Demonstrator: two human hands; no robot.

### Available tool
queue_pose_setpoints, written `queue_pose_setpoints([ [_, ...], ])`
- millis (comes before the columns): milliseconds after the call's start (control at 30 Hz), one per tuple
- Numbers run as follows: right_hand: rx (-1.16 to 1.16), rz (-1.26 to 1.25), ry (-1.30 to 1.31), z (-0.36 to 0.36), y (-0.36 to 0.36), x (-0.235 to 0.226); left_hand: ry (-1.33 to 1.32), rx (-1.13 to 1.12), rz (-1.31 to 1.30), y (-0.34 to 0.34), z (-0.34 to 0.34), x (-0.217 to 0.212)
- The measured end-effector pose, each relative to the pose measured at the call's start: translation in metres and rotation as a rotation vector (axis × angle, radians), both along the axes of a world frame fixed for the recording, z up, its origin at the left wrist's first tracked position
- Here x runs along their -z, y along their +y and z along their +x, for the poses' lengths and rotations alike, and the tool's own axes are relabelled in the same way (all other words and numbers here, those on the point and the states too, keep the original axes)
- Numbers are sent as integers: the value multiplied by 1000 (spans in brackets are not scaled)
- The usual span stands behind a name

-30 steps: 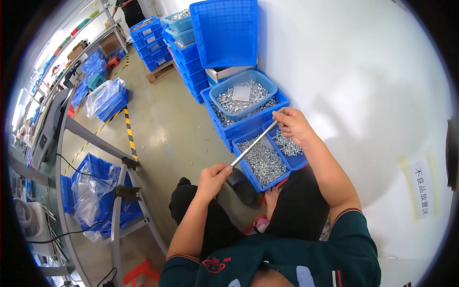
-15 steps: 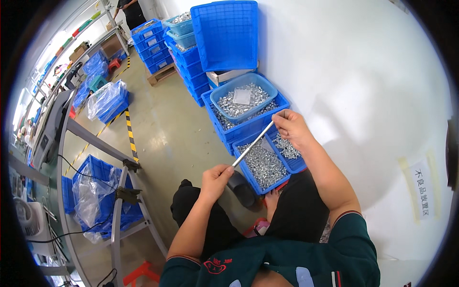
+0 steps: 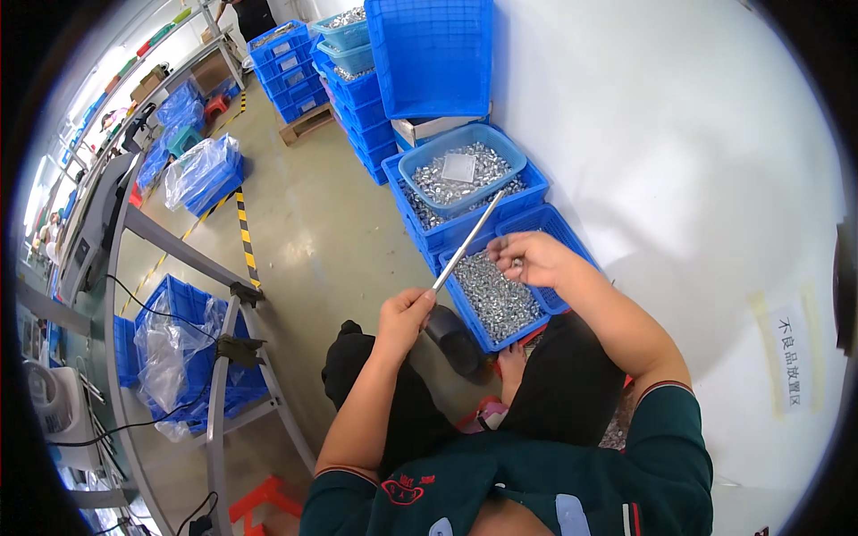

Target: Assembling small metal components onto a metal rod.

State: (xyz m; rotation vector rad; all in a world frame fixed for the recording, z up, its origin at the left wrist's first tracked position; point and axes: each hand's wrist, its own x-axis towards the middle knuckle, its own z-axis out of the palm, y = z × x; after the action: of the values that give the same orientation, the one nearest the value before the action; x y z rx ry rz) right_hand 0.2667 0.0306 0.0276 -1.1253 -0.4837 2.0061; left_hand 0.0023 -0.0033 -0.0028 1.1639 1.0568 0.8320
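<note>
My left hand (image 3: pixel 407 320) is closed around the lower end of a thin silvery metal rod (image 3: pixel 466 243). The rod slants up and away to the right, its far end free in front of a light-blue tub. My right hand (image 3: pixel 534 259) is off the rod, above a blue bin (image 3: pixel 483 347) of small silvery metal parts (image 3: pixel 499 299). Its fingers are curled, and a small greyish metal piece seems to show between the fingertips. Beside those parts, a blue compartment (image 3: pixel 556 228) is partly hidden by my right hand and forearm.
The light-blue tub (image 3: pixel 514 161) of metal parts, with a clear square piece on top, sits in a larger blue crate (image 3: pixel 429 239). An empty blue crate (image 3: pixel 431 58) leans upright behind. Stacked crates (image 3: pixel 290 76) stand farther back. A grey metal frame (image 3: pixel 219 420) is at my left.
My right hand has let go of the rod's far end and moved down over the bin. The rod, still in my left hand, now points more steeply upward.
</note>
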Motion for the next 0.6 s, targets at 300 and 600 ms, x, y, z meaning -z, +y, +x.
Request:
queue_pose_setpoints([
  [300,231,64,91,31,12,4,-3,54,-54,-4,0,-9],
  [600,154,107,-30,36,9,-7,13,64,-43,-4,-4,-7],
])
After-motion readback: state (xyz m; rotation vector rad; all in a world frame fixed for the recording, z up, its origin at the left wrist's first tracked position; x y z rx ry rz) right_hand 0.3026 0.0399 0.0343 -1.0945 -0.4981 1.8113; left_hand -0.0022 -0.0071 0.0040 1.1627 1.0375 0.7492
